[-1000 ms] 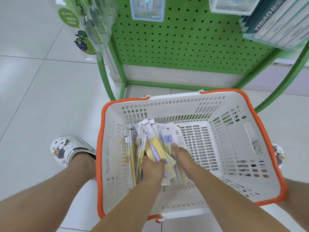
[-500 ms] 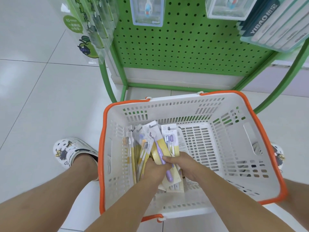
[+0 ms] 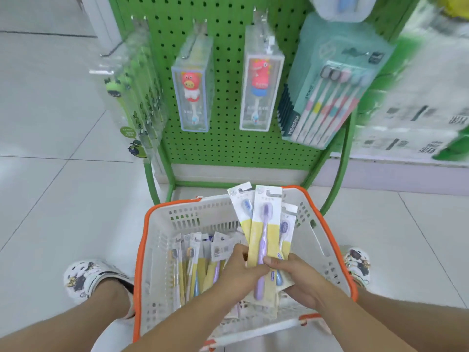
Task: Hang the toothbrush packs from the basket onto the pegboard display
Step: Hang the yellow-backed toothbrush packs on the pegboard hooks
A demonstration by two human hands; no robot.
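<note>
A white basket with an orange rim [image 3: 144, 240] stands on the floor between my feet. Both hands hold a fanned bunch of toothbrush packs [image 3: 264, 224], white and yellow cards with purple and blue brushes, lifted above the basket. My left hand [image 3: 241, 273] grips the bunch's lower left edge. My right hand [image 3: 297, 278] grips it from the right, thumb on the front card. Several more packs [image 3: 193, 270] lie in the basket's left side. The green pegboard [image 3: 228, 47] rises straight ahead.
On the pegboard hang clear boxes with a pink pig brush [image 3: 192, 85] and a red dinosaur brush [image 3: 260, 82], a teal multi-brush pack [image 3: 330, 92] at right, and green packs [image 3: 132, 97] at left. Green frame legs [image 3: 340, 179] flank the basket. White tile floor all around.
The bunch of packs has risen out of the basket, held in both hands. My head has tilted up, so more of the pegboard and its hanging goods shows.
</note>
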